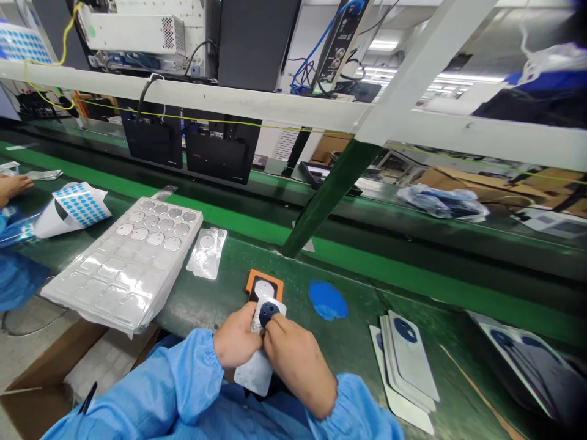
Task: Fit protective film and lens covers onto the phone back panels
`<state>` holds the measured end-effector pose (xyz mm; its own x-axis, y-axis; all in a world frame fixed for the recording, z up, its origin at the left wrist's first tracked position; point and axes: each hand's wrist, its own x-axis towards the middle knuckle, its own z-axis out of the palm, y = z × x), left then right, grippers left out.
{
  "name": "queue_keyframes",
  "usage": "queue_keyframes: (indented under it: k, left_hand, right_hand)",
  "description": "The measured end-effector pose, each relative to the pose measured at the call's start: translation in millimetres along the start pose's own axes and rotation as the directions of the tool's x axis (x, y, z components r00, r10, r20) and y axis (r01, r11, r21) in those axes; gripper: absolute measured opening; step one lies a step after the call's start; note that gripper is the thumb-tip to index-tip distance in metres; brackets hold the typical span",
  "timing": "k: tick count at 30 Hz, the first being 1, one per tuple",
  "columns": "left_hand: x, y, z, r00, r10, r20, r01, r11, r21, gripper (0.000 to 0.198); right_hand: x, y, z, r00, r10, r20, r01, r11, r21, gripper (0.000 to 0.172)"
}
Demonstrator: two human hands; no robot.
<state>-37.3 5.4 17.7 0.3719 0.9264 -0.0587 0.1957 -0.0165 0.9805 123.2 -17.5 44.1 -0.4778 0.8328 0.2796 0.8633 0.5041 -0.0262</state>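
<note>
My left hand (236, 337) and my right hand (298, 362) meet at the near edge of the green bench, both closed around a white rectangular panel (255, 374) with a dark round camera ring (267, 312) at its top. Fingertips of both hands press beside that ring. Just beyond the panel lies an orange square fixture (264, 285) with a silver disc in it. A clear strip with discs (207, 252) lies to the left of the fixture.
A clear blister tray (110, 275) holding several silver discs sits at left. A blue patch (327, 299) marks the bench. White panels (408, 366) are stacked at right. Another person's hand (13, 186) and blue-dotted sheets (80, 205) are far left. A green post (328, 195) slants overhead.
</note>
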Motion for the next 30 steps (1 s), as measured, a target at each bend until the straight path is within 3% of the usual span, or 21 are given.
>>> queue_keyframes:
  k: [3, 6, 11, 14, 21, 30]
  left_hand:
    - [1.1, -0.4, 2.4, 1.000, -0.007, 0.009, 0.007, 1.000, 0.004, 0.053]
    - [2.6, -1.9, 5.1, 1.000, -0.011, 0.003, 0.011, 1.000, 0.022, 0.053]
    - [3.4, -12.4, 10.8, 1.000, -0.011, -0.001, 0.011, 1.000, -0.015, 0.051]
    - [2.7, -18.2, 14.1, 1.000, -0.024, -0.002, 0.024, 1.000, -0.016, 0.048]
    - [2.1, -14.0, 16.2, 0.997, -0.064, 0.036, 0.066, 0.995, -0.081, 0.037]
    - [2.6, -13.1, 14.3, 0.997, -0.070, 0.037, 0.076, 0.975, -0.208, 0.059]
  right_hand:
    - [7.6, 10.2, -5.9, 0.996, 0.066, 0.067, -0.076, 0.984, 0.161, 0.018]
    - [10.3, 17.1, -8.8, 0.991, 0.047, 0.126, -0.072, 0.976, 0.204, 0.020]
    - [0.8, 14.0, 1.1, 0.987, -0.086, 0.138, 0.080, 0.995, 0.054, 0.020]
    - [-4.0, 11.3, 7.2, 0.984, -0.097, 0.147, 0.101, 0.995, -0.016, 0.018]
    - [10.4, 24.4, -9.1, 0.964, -0.027, 0.266, -0.050, 0.959, 0.279, 0.017]
    - [25.8, 33.8, -17.4, 0.926, -0.060, 0.373, -0.115, 0.896, 0.429, 0.014]
